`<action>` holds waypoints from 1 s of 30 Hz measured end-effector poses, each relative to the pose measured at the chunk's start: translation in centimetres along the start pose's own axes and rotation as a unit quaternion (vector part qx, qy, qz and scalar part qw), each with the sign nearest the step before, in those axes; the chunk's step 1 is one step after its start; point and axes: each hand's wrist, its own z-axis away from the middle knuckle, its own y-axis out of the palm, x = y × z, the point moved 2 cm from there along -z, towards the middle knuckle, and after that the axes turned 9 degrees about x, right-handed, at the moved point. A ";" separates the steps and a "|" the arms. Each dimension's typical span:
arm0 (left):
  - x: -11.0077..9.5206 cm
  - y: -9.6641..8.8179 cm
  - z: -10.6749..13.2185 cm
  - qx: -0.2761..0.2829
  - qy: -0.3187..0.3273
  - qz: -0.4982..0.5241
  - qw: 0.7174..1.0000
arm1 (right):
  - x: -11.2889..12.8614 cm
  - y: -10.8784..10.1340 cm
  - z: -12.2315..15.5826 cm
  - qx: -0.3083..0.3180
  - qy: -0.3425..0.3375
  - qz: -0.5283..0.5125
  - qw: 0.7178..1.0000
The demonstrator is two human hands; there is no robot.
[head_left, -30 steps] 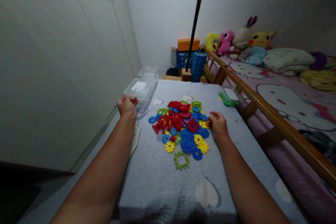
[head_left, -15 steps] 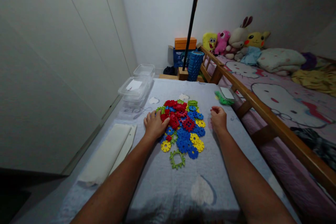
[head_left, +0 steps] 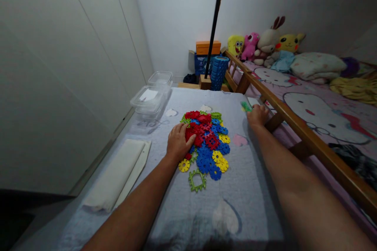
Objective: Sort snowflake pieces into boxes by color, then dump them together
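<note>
A heap of plastic toy gear and disc pieces lies on the cloth-covered table, with red pieces [head_left: 196, 131], blue discs [head_left: 205, 158] and yellow discs [head_left: 220, 160]. My left hand [head_left: 178, 141] is open at the heap's left side, its fingers spread against the red pieces. Nearest to me lies a square green frame piece [head_left: 197, 180]. At the table's far right edge, my right hand [head_left: 258, 116] reaches over a green mesh bundle [head_left: 245, 106] and a flat white item [head_left: 252, 101], partly covering both. Its fingertips are hidden, so their grip does not show.
Clear plastic containers [head_left: 149, 98] stand at the far left. A folded white cloth [head_left: 118, 174] lies on the left side of the table [head_left: 235, 196]. The wooden bed rail [head_left: 297, 135] runs along the right, and a black pole [head_left: 214, 27] rises behind the table.
My right hand has moved away and to the right, from beside the heap to the green mesh bundle. My left hand has shifted slightly right, further onto the red pieces.
</note>
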 end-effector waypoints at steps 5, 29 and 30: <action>0.3 0.0 0.1 -0.008 0.012 0.000 1.000 | -0.2 -0.2 -0.7 0.009 -0.021 0.007 1.000; -1.1 -0.4 1.8 0.098 0.037 -0.043 0.994 | 4.8 -6.8 16.1 0.196 -0.196 0.106 0.955; -1.5 -0.5 2.4 0.103 0.043 -0.045 0.993 | 4.7 -7.0 16.1 0.226 -0.206 0.087 0.948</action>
